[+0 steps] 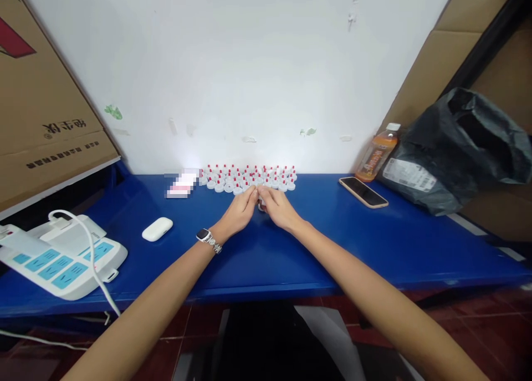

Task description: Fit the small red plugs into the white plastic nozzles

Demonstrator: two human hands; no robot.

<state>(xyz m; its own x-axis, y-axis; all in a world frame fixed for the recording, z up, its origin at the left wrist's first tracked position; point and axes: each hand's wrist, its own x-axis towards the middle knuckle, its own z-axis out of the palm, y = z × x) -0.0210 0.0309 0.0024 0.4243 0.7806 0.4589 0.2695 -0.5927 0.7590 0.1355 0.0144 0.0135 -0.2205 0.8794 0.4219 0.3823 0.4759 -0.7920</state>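
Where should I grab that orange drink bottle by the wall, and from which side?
Take the orange drink bottle around its middle, below the white cap, coming from its left front. It stands leaning slightly, with the black bag close on its right and the wall behind, while the phone lies flat in front, so reach in above that.

Both hands meet on the blue table (291,259), just in front of the rows of white caps with red tips (249,177). The left hand (240,210) and right hand (277,206) pinch 1 small white piece (261,206) between their fingertips. A smartphone (363,192) lies right of the caps, an earbud case (157,229) to their left.
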